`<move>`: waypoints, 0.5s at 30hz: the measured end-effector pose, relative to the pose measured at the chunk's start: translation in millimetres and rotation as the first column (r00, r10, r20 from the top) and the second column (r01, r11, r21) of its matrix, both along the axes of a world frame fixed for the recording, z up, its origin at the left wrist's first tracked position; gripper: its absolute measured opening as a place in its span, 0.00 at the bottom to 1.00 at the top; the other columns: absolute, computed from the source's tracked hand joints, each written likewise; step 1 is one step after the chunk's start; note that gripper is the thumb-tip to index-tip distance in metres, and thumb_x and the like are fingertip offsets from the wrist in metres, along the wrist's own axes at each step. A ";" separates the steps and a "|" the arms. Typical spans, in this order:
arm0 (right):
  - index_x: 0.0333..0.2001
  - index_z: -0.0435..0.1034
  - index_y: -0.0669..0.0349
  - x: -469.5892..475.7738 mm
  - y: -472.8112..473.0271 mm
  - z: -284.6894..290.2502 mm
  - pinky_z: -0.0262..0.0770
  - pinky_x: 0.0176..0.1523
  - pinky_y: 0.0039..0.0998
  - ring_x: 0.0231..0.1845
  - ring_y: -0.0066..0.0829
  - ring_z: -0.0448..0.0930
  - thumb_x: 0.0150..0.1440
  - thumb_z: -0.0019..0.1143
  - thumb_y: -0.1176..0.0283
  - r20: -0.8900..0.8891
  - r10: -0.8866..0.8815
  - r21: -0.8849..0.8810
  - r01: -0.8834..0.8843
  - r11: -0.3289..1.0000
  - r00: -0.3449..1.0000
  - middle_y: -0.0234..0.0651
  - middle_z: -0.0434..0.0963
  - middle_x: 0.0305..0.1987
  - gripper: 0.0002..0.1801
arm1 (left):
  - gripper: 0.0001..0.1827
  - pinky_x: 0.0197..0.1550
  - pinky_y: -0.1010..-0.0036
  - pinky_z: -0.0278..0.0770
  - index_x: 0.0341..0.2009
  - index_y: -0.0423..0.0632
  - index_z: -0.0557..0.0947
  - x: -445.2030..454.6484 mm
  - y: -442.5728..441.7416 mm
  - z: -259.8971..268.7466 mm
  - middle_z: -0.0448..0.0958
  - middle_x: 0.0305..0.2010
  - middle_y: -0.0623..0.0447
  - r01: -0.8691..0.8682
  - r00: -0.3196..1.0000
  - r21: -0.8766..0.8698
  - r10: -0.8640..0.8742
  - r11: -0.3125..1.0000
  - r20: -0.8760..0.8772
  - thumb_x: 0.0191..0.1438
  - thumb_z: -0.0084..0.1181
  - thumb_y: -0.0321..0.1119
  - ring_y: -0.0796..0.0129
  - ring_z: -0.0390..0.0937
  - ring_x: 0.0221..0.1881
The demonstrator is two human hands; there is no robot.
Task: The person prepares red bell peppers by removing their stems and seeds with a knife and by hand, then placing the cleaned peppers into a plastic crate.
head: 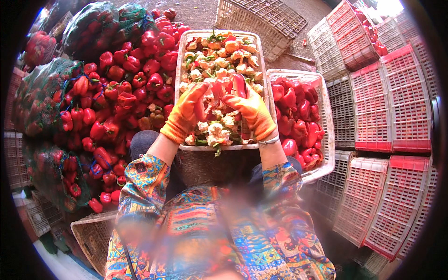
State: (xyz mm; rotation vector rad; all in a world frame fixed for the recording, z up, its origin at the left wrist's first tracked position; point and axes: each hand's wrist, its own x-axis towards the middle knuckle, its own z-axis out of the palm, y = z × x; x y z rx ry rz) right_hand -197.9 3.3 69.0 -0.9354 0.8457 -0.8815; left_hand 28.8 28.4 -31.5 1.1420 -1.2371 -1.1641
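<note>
My left hand (186, 110), in an orange work glove, holds a piece of opened red bell pepper (200, 107). My right hand (257, 112), gloved alike, grips another red pepper piece (238, 85) with the thumb pointing inward. Pale inner flesh shows between the hands; whether the pieces are still joined I cannot tell. Under the right palm a narrow reddish-brown object (245, 130) sticks out, its kind unclear. Both hands are above a white plastic crate (177, 66) full of pepper cores (220, 131) with green stems and pale seeds.
Whole red bell peppers (115, 91) lie heaped at left beside green mesh sacks (45, 94). A second white crate (329, 140) at right holds opened red peppers (297, 119). Stacked crates (372, 105) line the right side. An upturned crate (259, 24) lies ahead; another crate (92, 241) stands lower left.
</note>
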 end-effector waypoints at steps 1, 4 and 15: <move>0.63 0.68 0.62 -14.8 1.6 7.6 0.78 0.44 0.24 0.44 0.20 0.79 0.55 0.65 0.76 -0.027 -0.003 0.028 0.004 1.000 1.000 0.28 0.80 0.48 0.31 | 0.18 0.40 0.62 0.86 0.55 0.46 0.78 -14.5 1.3 34.1 0.81 0.49 0.49 0.269 0.859 0.168 -0.157 0.948 -0.486 0.66 0.56 0.43 0.62 0.82 0.46; 0.57 0.73 0.57 -52.3 -8.7 30.4 0.69 0.25 0.21 0.26 0.20 0.78 0.52 0.64 0.72 -0.180 0.081 0.072 -0.069 0.995 0.980 0.26 0.80 0.38 0.26 | 0.24 0.39 0.64 0.86 0.61 0.43 0.75 -26.2 9.7 76.7 0.81 0.52 0.44 0.423 0.779 0.183 -0.254 0.887 -0.573 0.68 0.50 0.46 0.58 0.83 0.47; 0.55 0.77 0.56 -207.7 -33.7 22.0 0.75 0.31 0.23 0.29 0.18 0.78 0.47 0.78 0.56 -0.622 -0.381 -0.340 0.202 0.918 0.684 0.28 0.83 0.35 0.33 | 0.19 0.44 0.76 0.79 0.52 0.45 0.80 -35.8 -14.0 48.7 0.82 0.39 0.52 0.344 0.779 0.437 0.007 0.831 -0.627 0.60 0.64 0.40 0.71 0.80 0.35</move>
